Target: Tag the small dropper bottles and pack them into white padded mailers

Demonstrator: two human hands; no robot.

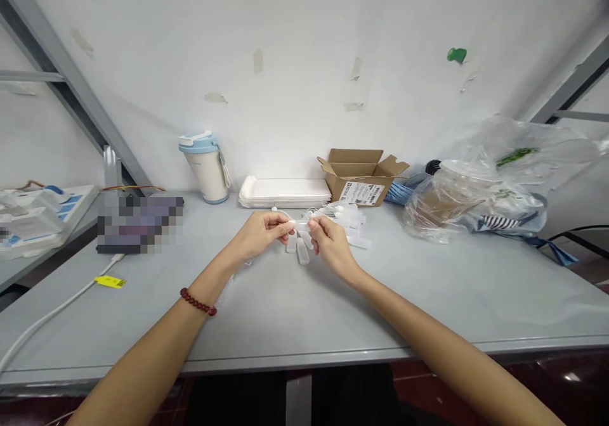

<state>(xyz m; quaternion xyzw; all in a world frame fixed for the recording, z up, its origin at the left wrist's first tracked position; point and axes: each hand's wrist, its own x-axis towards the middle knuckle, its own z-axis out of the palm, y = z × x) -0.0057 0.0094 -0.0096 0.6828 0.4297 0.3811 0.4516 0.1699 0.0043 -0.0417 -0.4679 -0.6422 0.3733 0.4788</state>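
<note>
This looks like a workshop. It has a long, flat, grey table (266,331) with straight grey metal posts (73,77) at ten and two o'clock. A small open brown cardboard box (358,175) and many little cloudy plastic pieces (303,251) sit on it.

Around the left hand (259,234) and right hand (333,245) over a table (290,315), a device (137,226) lies at 9 o'clock, a tumbler (205,171) at 10, a stack (288,191) at 12, a carton (359,187) at 1, with small parts (351,213) before it, and a bag (445,205) at 3.
</note>
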